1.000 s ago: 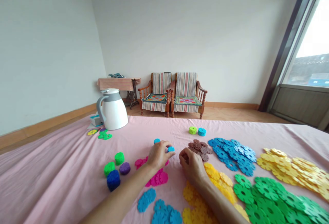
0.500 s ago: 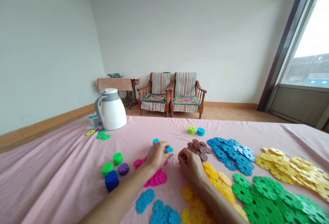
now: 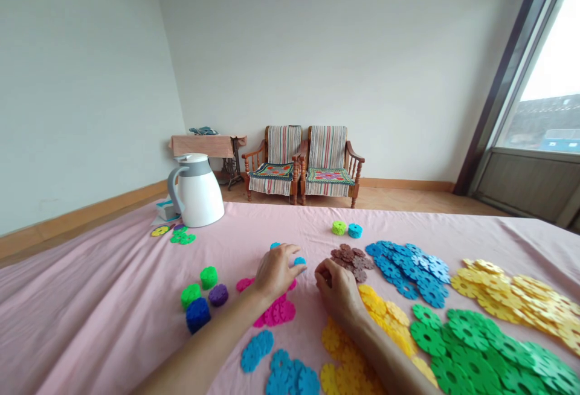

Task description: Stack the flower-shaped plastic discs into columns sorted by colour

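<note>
My left hand (image 3: 277, 271) is over the middle of the pink cloth, its thumb and fingers spread apart. Between them, close to the fingertips, is a small light-blue flower-shaped disc piece (image 3: 299, 261). Another light-blue piece (image 3: 275, 245) is partly hidden behind the hand. Pink discs (image 3: 277, 311) lie under and beside the left wrist. My right hand (image 3: 338, 283) is closed, fingers curled toward the thumb; whatever is in them is hidden. Just beyond it lie brown discs (image 3: 351, 258), and yellow discs (image 3: 348, 353) spread beneath the right forearm.
Blue (image 3: 410, 268), pale yellow (image 3: 516, 298) and green discs (image 3: 480, 346) lie in heaps at right. Short stacks, lime (image 3: 339, 228) and blue (image 3: 355, 231), stand farther back. Several stacks, including a dark-blue one (image 3: 198, 315), stand at left. A white jug (image 3: 202, 195) stands behind them.
My left fingers have spread away from the light-blue piece, which now sits free between them. The right hand stays curled in nearly the same place.
</note>
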{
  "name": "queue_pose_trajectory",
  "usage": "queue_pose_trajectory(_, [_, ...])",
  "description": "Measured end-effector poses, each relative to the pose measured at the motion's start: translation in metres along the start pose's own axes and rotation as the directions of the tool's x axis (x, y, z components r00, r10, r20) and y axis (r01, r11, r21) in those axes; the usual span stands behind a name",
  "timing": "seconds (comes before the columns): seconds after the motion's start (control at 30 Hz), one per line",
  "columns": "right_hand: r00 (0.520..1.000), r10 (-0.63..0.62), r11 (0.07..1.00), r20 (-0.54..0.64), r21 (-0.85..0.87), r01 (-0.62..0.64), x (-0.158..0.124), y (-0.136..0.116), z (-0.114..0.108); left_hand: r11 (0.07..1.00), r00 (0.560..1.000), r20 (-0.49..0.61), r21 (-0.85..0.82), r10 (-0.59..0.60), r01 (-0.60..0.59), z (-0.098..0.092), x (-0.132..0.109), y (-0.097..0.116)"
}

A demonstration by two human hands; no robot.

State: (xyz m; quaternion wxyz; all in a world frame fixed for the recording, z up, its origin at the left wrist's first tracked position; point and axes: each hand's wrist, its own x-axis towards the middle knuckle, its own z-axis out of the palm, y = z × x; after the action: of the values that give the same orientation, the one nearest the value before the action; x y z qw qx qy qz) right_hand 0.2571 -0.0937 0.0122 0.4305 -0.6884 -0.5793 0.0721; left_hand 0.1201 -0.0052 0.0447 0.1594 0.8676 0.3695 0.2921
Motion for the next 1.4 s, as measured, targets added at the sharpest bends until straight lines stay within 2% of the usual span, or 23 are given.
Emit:
queue_pose_trajectory(0.07, [1.000,0.000,1.000,0.000,-0.002,0.000,0.000,0.000,0.000,0.998,0.998,0.034,-0.033,0.048,-0.047,-0.016,-0.006,0.011])
queue_pose_trajectory(0.13, [1.000,0.000,1.000,0.002,-0.007,0.000,-0.001,-0.001,-0.001,0.990,0.974,0.194,-0.106,0.118,-0.098,-0.036,-0.017,0.022])
queue_pose_trajectory(0.17, [1.000,0.001,1.000,0.003,-0.010,-0.001,-0.001,-0.001,-0.001,0.982,0.940,0.301,-0.145,0.159,-0.120,-0.046,-0.024,0.027])
queue_pose_trajectory(0.23, [1.000,0.004,1.000,0.007,-0.015,-0.004,-0.002,0.000,-0.001,0.970,0.829,0.512,-0.203,0.224,-0.136,-0.064,-0.042,0.033])
queue_pose_trajectory(0.3, [1.000,0.007,1.000,0.013,-0.019,-0.007,-0.002,0.000,-0.001,0.967,0.745,0.617,-0.191,0.254,-0.172,-0.078,-0.061,0.036])
queue_pose_trajectory(0.33, [1.000,0.009,1.000,0.016,-0.021,-0.008,-0.002,0.001,-0.001,0.968,0.719,0.647,-0.169,0.251,-0.186,-0.082,-0.071,0.037])
queue_pose_trajectory(0.43, [1.000,0.014,1.000,0.025,-0.027,-0.013,-0.001,0.002,0.000,0.966,0.685,0.690,-0.087,0.234,-0.242,-0.087,-0.095,0.037])
queue_pose_trajectory(0.57, [0.999,0.012,1.000,0.033,-0.029,-0.011,-0.001,0.002,0.000,0.978,0.723,0.665,-0.052,0.186,-0.204,-0.082,-0.108,0.036])
queue_pose_trajectory(0.77, [1.000,0.006,0.999,0.028,-0.041,-0.005,-0.001,0.002,-0.001,0.974,0.798,0.564,-0.058,0.211,-0.217,-0.065,-0.100,0.031])
queue_pose_trajectory(0.9, [1.000,0.002,0.999,0.022,-0.049,-0.001,-0.001,0.003,0.000,0.980,0.837,0.513,-0.045,0.188,-0.193,-0.056,-0.096,0.030])
queue_pose_trajectory(1.1, [1.000,0.001,0.999,0.020,-0.052,0.000,-0.001,0.004,0.002,0.983,0.871,0.456,-0.085,0.184,-0.163,-0.055,-0.093,0.033])
queue_pose_trajectory(1.17, [1.000,0.000,0.999,0.020,-0.048,0.001,-0.001,0.004,0.002,0.981,0.896,0.400,-0.113,0.192,-0.160,-0.056,-0.086,0.033])
queue_pose_trajectory(1.27, [1.000,-0.002,0.999,0.020,-0.040,0.002,-0.001,0.003,0.001,0.974,0.946,0.245,-0.129,0.211,-0.184,-0.055,-0.063,0.031])
queue_pose_trajectory(1.4, [1.000,-0.001,0.999,0.023,-0.033,0.002,-0.001,0.001,0.000,0.990,0.988,0.101,-0.095,0.112,-0.103,-0.041,-0.024,0.022])
